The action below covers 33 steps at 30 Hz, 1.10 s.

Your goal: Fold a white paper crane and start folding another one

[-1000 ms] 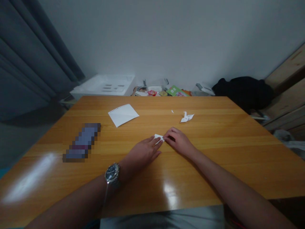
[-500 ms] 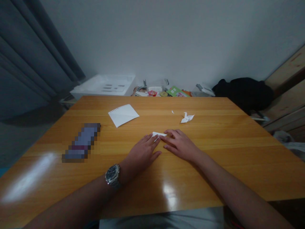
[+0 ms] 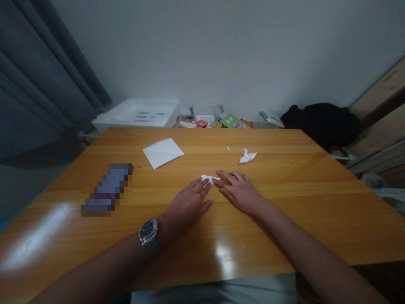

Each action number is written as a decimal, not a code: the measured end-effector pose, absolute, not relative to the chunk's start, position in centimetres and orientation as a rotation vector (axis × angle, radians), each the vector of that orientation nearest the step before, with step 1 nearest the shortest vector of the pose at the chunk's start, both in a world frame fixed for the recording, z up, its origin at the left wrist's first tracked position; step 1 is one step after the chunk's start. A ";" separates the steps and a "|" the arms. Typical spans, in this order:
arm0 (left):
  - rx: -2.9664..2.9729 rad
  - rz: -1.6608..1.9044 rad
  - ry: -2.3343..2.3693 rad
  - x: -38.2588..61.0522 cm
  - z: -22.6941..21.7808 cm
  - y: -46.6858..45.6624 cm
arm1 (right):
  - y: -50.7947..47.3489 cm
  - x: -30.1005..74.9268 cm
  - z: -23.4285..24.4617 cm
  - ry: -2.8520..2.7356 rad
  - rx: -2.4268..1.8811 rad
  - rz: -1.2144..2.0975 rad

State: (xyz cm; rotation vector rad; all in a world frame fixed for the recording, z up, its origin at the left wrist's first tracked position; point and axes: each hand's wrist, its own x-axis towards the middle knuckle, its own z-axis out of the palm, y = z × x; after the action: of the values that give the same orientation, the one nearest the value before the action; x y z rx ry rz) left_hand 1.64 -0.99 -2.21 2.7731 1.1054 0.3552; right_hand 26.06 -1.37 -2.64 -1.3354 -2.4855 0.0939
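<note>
A small folded piece of white paper lies flat on the wooden table, partly covered by my fingers. My left hand, with a metal wristwatch on its wrist, rests its outstretched fingertips on the paper's left part. My right hand lies flat with fingers spread, its index fingertip touching the paper's right part. Beyond my right hand stands a white origami crane. A tiny paper scrap lies to the crane's left.
A sheet of white paper with a perforated edge lies at the back left. A blurred-out phone-like object is on the left. Behind the table are a white foam box, a green booklet and a black bag.
My right hand's fingers have spread and flattened a little beside the folded paper. The left hand has stayed in place on it.
</note>
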 end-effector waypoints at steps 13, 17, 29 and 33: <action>2.765 0.355 1.116 1.5 -2.5 -1.1 | -0.9 27.3 -3.0 -2.479 -1.424 0.055; 2.777 0.323 1.108 1.4 -2.5 -0.8 | -0.5 27.6 -2.8 -2.444 -1.400 0.111; 2.843 0.233 1.052 0.8 -2.5 -0.1 | -1.1 26.0 -3.1 -2.634 -1.278 0.217; 2.897 0.177 0.987 -0.2 -2.1 0.4 | -1.0 26.1 -3.1 -2.619 -1.276 0.227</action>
State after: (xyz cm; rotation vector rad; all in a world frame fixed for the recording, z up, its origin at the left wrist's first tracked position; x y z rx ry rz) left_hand -0.18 0.40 -2.14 2.8971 0.9871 0.1774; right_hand 26.13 -1.03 -3.10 -1.2764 -2.6189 0.2270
